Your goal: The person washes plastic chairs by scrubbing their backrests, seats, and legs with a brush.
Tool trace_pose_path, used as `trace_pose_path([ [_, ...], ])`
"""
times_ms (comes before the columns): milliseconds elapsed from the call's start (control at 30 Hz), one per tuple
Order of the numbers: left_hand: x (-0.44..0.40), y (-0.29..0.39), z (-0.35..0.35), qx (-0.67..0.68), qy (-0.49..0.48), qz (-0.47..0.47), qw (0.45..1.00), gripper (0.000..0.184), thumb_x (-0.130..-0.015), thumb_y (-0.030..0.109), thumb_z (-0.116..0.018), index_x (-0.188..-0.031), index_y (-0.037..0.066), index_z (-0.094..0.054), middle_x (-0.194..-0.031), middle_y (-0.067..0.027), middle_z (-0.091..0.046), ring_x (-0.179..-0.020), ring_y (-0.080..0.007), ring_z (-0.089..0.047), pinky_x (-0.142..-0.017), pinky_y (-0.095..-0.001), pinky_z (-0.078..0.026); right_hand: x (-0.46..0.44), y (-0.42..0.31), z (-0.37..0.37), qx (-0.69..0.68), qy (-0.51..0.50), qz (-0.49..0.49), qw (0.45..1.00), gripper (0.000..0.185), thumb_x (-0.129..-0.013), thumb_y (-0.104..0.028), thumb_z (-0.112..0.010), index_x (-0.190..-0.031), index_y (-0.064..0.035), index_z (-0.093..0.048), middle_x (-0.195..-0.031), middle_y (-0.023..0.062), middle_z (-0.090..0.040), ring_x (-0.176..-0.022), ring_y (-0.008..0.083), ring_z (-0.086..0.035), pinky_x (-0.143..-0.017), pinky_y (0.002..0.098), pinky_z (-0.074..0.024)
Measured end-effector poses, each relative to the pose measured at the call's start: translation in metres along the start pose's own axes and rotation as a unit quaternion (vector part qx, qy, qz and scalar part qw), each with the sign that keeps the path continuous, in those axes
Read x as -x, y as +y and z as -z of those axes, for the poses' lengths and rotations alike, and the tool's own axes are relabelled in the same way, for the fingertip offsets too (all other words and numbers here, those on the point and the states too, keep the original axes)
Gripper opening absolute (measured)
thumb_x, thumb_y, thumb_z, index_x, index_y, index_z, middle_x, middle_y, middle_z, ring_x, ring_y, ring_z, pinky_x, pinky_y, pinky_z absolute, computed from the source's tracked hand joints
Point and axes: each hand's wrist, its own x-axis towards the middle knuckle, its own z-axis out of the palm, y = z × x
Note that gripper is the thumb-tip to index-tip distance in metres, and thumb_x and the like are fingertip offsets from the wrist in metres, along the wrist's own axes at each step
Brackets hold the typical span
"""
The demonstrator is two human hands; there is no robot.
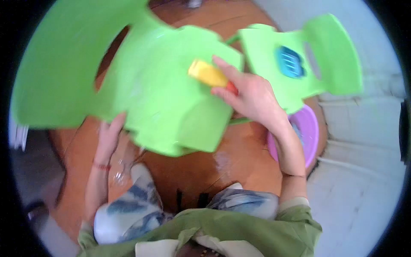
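Observation:
A large green plastic chair [158, 81] is tilted in front of me, its seat facing me and its backrest at the upper left. My right hand [248, 92] is closed round a yellow and orange scrubbing tool [207, 73], held over the right part of the seat. My left hand [112, 128] grips the chair's lower edge near where the seat meets the backrest; its fingertips are partly hidden behind the plastic. Wet, shiny streaks show on the seat.
Behind, at the right, stands a second green chair [265, 47] with a blue soap dish [290, 62] on it. A purple basin [314, 135] sits on the floor beside the pale wall [364, 180]. The brown floor [184, 171] has wet patches. A dark object [34, 167] is at the left.

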Motion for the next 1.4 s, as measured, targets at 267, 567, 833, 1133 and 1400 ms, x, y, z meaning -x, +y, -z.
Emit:
trace_pose_path([
  [267, 0.047, 0.001, 0.012, -0.006, -0.052, -0.052, 0.997, 0.092, -0.066, 0.03, -0.082, -0.136, 0.0, -0.031, -0.132, -0.0108, -0.045, -0.12, -0.0239, -0.045, -0.103, -0.0367, -0.033, 0.021, 0.144, 0.017, 0.089, 0.141, -0.33, 0.929, 0.038, -0.089, -0.03, -0.049, -0.108, 0.0019, -0.054, -0.086, 0.0251, -0.064, -0.083, 0.0406, -0.062, -0.073, 0.0492, -0.0468],
  [567, 0.042, -0.007, 0.0, -0.059, -0.039, -0.088, 0.994, 0.102, -0.06, 0.023, -0.086, -0.138, 0.001, -0.023, -0.133, -0.0131, -0.042, -0.122, -0.0262, -0.044, -0.105, -0.0399, -0.035, 0.003, 0.204, -0.006, 0.062, 0.087, -0.303, 0.947, 0.042, -0.088, -0.038, -0.047, -0.099, -0.0008, -0.062, -0.093, 0.0257, -0.063, -0.091, 0.0415, -0.06, -0.08, 0.0483, -0.046],
  [833, 0.036, 0.008, -0.039, -0.056, -0.069, -0.13, 0.988, 0.093, -0.07, 0.018, -0.081, -0.138, 0.0, -0.019, -0.131, -0.0133, -0.042, -0.118, -0.0237, -0.046, -0.096, -0.0369, -0.043, 0.031, 0.052, 0.033, -0.155, 0.202, -0.112, 0.961, 0.041, -0.094, -0.021, -0.054, -0.131, -0.0072, -0.05, -0.091, 0.0034, -0.063, -0.075, 0.0085, -0.052, -0.07, 0.023, -0.0446],
  [1133, 0.034, 0.005, -0.032, -0.094, -0.073, -0.19, 0.975, 0.092, -0.071, 0.022, -0.081, -0.137, 0.001, -0.021, -0.131, -0.0127, -0.043, -0.118, -0.0239, -0.047, -0.098, -0.0393, -0.041, 0.022, -0.077, -0.016, 0.002, -0.117, 0.22, 0.968, 0.045, -0.084, -0.029, -0.06, -0.127, -0.0185, -0.053, -0.061, 0.0078, -0.056, -0.052, 0.0264, -0.057, -0.048, 0.0391, -0.0464],
  [1400, 0.035, 0.005, -0.039, -0.068, -0.085, -0.151, 0.983, 0.087, -0.071, 0.018, -0.08, -0.135, 0.0, -0.025, -0.131, -0.013, -0.044, -0.116, -0.0245, -0.049, -0.095, -0.0373, -0.044, 0.024, -0.059, 0.007, -0.016, -0.172, 0.199, 0.965, 0.043, -0.083, -0.023, -0.062, -0.125, -0.0186, -0.057, -0.056, 0.0076, -0.049, -0.051, 0.0268, -0.053, -0.049, 0.0378, -0.0415],
])
